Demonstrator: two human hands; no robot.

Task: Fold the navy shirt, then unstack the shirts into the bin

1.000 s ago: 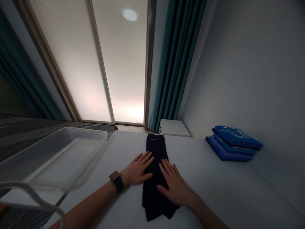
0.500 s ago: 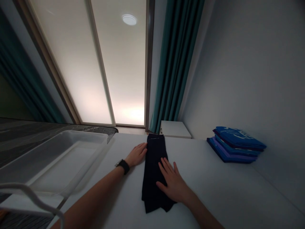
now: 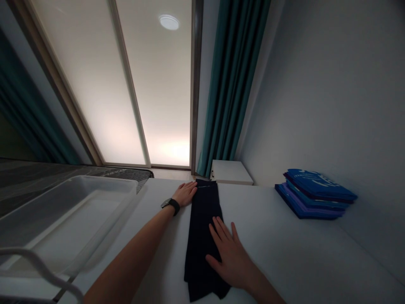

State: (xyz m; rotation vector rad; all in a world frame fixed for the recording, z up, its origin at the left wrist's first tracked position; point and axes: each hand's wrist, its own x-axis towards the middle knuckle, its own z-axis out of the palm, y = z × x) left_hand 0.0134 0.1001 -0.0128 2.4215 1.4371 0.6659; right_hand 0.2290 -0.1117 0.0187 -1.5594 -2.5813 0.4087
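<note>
Folded trousers (image 3: 202, 228): on tabletop (image 3: 259, 228), lengthwise, near end toward wearer.
Left hand (image 3: 185, 193): at trousers' left edge, far end.
Right hand (image 3: 230, 255): on trousers, right side, nearer end.
Storage bin (image 3: 95, 223): left of trousers, well apart.
Clothes stack (image 3: 316, 195): right of trousers, on tabletop, beside wall (image 3: 332, 93).
Cabinet (image 3: 232, 172): beyond tabletop's far edge.
Sliding door (image 3: 158, 93): behind, left of cabinet.
</note>
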